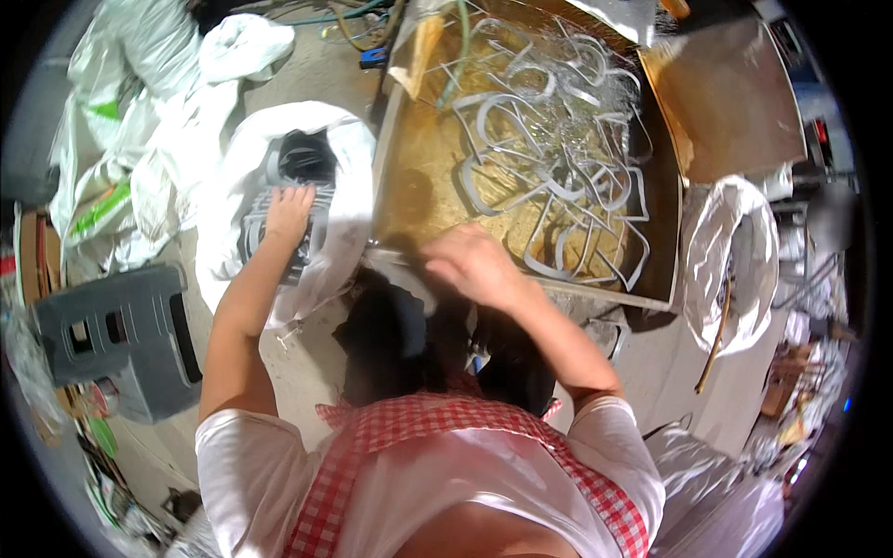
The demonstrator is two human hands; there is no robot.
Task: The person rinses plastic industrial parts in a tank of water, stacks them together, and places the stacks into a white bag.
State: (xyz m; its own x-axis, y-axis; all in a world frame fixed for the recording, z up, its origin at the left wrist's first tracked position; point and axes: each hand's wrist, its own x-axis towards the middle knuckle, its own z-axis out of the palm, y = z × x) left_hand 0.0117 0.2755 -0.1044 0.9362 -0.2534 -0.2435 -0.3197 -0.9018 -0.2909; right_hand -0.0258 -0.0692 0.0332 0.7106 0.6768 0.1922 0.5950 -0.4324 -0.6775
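Observation:
My left hand point(290, 214) reaches into a white sack point(346, 153) and lies on a stack of flat grey strip-like pieces point(323, 203), its fingers stretched over them. A black bundle point(307, 156) sits beyond that hand in the same sack. Over the near left edge of a shallow metal tank point(409, 186) is my right hand point(473, 267), fingers curled. Its fingertips are turned down, so whatever they hold, if anything, is hidden. Several grey bent strips and loops point(558, 191) lie tangled in the tank, in yellowish water that ripples at the far right.
A green hose point(462, 46) hangs over the tank's far left side. Brown board point(726, 102) leans at its right, above another white sack point(735, 260) with a stick point(716, 344). At left are a grey plastic stool point(121, 325) and piled white bags point(158, 121).

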